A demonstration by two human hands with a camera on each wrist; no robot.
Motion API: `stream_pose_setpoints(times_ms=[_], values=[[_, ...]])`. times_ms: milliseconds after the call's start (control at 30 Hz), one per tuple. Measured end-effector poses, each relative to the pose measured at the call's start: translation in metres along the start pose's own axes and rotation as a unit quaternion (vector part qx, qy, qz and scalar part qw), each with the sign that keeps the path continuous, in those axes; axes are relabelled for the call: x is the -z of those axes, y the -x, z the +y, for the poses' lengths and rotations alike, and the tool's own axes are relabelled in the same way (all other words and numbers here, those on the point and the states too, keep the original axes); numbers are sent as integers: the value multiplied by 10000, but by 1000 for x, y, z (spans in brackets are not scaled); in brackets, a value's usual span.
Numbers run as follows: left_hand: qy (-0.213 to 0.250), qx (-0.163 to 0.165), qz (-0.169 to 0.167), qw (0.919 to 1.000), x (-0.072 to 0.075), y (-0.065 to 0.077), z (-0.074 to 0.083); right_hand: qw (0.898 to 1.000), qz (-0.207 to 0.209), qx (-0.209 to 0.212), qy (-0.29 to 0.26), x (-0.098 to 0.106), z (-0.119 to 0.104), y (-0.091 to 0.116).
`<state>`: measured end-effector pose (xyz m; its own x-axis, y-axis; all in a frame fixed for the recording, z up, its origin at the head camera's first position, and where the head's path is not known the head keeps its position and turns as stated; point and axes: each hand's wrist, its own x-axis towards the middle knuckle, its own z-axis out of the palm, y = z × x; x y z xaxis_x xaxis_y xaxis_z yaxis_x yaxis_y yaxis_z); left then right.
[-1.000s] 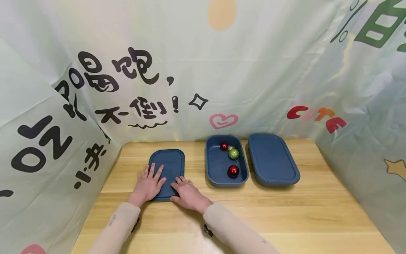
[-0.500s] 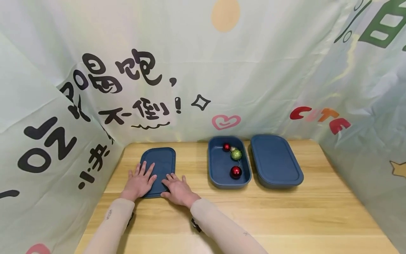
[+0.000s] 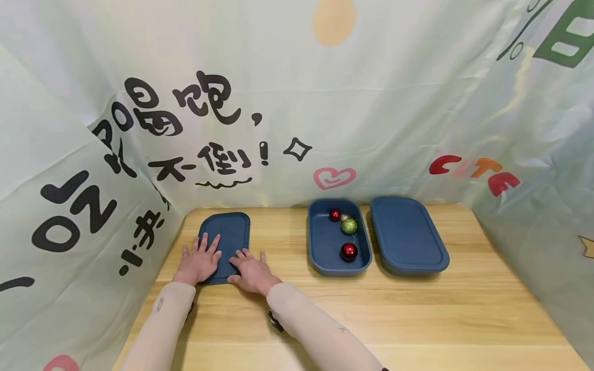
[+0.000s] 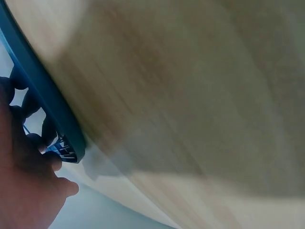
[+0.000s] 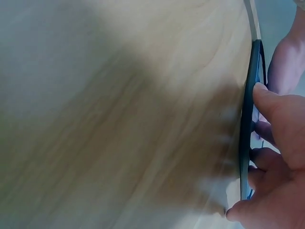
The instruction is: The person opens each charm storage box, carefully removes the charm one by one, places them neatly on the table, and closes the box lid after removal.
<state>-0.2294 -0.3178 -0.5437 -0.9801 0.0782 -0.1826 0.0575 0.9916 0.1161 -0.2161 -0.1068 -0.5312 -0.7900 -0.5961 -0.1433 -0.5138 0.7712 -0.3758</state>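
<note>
Head view: the blue lid [image 3: 230, 233] lies beneath the spread fingers [image 3: 203, 243].

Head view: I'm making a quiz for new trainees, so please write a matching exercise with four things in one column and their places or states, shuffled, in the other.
1. flat blue lid
2. middle box
3. right-hand box
4. green ball

A. closed on top
B. inside the middle box
C. touched by the left hand and right hand
D. standing without a lid

Pairs: 1-C, 2-D, 3-A, 4-B
</note>
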Motion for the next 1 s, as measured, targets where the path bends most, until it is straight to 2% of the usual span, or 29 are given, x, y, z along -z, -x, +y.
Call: stream_pose_setpoints(times_ms=[367, 500, 733, 1000], values=[[57, -46, -15, 10000, -3, -10, -18, 9996, 70, -229, 166, -7, -8, -12], [88, -59, -68, 9999, 1, -11, -19, 9995, 113, -262, 136, -7, -9, -14], [168, -48, -12, 9998, -1, -14, -19, 9995, 155, -231, 119, -6, -8, -13], [-1, -183, 62, 9998, 6, -14, -20, 9996, 244, 135, -93, -11, 1, -11]])
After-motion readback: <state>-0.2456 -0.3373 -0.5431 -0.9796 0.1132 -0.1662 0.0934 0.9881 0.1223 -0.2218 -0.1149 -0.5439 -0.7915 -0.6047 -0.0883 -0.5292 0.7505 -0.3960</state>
